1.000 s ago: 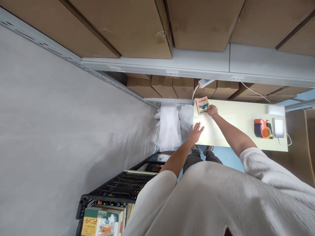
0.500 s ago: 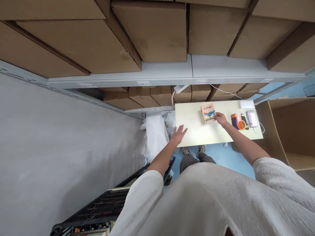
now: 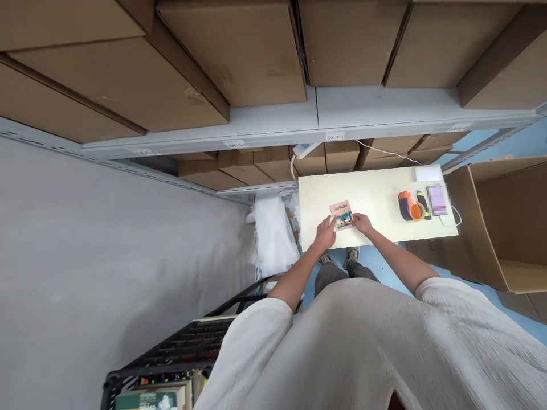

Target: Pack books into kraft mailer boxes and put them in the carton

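A small pink book [image 3: 341, 207] with a picture of a tree on its cover is low over the near left part of the pale tabletop [image 3: 376, 193]. My right hand [image 3: 362, 223] pinches it at the right edge. At the opposite edge, the closed fingers of my left hand [image 3: 325, 232] grip the lower left side, fingertips over the cover. Whether the book rests on the table or is slightly raised, I cannot tell.
To the right on the table are an orange tape dispenser [image 3: 405, 206], a yellow-black cutter [image 3: 423, 202], a blurred phone [image 3: 436, 199] and a white pad [image 3: 428, 173]. A big open carton [image 3: 482, 228] stands beyond. Boxes fill the shelves [image 3: 273, 134] ahead; a black crate [image 3: 171, 347] holds books behind left.
My right hand has brought the book left and nearer my body. My left hand has come off the tabletop, where it lay spread, and taken the book's left side.
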A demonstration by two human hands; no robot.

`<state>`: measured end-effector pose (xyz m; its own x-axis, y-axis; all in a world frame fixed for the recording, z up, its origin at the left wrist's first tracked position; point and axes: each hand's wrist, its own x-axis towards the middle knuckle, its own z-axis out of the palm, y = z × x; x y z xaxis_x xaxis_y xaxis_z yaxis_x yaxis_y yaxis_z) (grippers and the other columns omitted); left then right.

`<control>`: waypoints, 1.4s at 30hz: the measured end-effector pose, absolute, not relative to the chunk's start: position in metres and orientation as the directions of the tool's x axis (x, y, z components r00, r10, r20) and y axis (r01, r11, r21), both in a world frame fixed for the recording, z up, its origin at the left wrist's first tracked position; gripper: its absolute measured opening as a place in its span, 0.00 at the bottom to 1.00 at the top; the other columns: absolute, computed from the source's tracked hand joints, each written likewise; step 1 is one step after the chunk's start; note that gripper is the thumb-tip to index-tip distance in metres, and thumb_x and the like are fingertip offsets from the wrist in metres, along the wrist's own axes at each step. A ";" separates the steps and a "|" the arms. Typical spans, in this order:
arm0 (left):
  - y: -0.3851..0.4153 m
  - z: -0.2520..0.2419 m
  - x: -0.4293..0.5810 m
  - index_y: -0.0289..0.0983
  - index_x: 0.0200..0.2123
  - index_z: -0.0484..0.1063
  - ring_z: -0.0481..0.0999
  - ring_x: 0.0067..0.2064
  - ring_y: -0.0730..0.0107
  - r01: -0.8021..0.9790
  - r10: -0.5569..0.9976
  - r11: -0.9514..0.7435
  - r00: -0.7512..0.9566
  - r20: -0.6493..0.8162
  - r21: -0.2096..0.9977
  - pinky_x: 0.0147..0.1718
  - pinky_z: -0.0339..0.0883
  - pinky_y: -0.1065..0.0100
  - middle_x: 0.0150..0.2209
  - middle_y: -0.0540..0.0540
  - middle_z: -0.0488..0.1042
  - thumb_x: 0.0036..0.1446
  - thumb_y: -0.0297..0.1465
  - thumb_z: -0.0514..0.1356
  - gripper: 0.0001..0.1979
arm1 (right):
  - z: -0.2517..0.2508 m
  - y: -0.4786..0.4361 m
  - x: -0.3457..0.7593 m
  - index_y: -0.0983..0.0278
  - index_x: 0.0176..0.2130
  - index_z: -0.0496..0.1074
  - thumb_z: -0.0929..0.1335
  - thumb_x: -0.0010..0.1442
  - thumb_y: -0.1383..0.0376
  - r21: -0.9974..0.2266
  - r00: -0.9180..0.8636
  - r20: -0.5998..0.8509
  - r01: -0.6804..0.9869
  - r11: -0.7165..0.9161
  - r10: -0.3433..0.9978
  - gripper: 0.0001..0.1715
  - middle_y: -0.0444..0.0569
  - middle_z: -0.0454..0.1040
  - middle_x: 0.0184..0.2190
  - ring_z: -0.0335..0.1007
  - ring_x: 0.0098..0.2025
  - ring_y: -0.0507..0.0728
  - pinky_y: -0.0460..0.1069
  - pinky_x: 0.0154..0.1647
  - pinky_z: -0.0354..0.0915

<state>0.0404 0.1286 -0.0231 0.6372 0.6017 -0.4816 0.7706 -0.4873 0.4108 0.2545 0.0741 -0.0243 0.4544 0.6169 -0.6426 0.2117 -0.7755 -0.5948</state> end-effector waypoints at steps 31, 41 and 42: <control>0.122 -0.034 0.104 0.49 0.81 0.52 0.63 0.74 0.37 0.870 0.692 -0.391 0.494 -0.526 0.301 0.68 0.67 0.43 0.83 0.36 0.51 0.67 0.33 0.64 0.44 | -0.036 0.033 0.333 0.58 0.34 0.73 0.69 0.55 0.64 -0.488 0.639 -0.599 0.187 -0.853 0.483 0.03 0.45 0.79 0.35 0.76 0.42 0.60 0.50 0.48 0.71; 0.120 -0.029 0.104 0.48 0.79 0.55 0.64 0.72 0.41 0.874 0.709 -0.374 0.485 -0.512 0.309 0.68 0.61 0.46 0.74 0.34 0.61 0.68 0.36 0.66 0.41 | -0.019 0.036 0.325 0.58 0.36 0.73 0.69 0.61 0.64 -0.476 0.631 -0.583 0.244 -0.845 0.511 0.01 0.46 0.81 0.38 0.78 0.45 0.60 0.50 0.51 0.70; 0.120 -0.029 0.104 0.48 0.79 0.55 0.64 0.71 0.42 0.874 0.711 -0.373 0.485 -0.509 0.312 0.68 0.61 0.47 0.73 0.34 0.62 0.68 0.37 0.66 0.41 | -0.017 0.038 0.322 0.58 0.37 0.74 0.69 0.62 0.64 -0.483 0.626 -0.572 0.265 -0.835 0.530 0.02 0.47 0.81 0.39 0.78 0.45 0.60 0.50 0.51 0.70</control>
<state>0.1037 0.1197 -0.0289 0.4852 0.7107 -0.5094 0.8738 -0.3729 0.3121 0.3218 0.0379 -0.0168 0.6265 0.5297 -0.5718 0.2651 -0.8347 -0.4827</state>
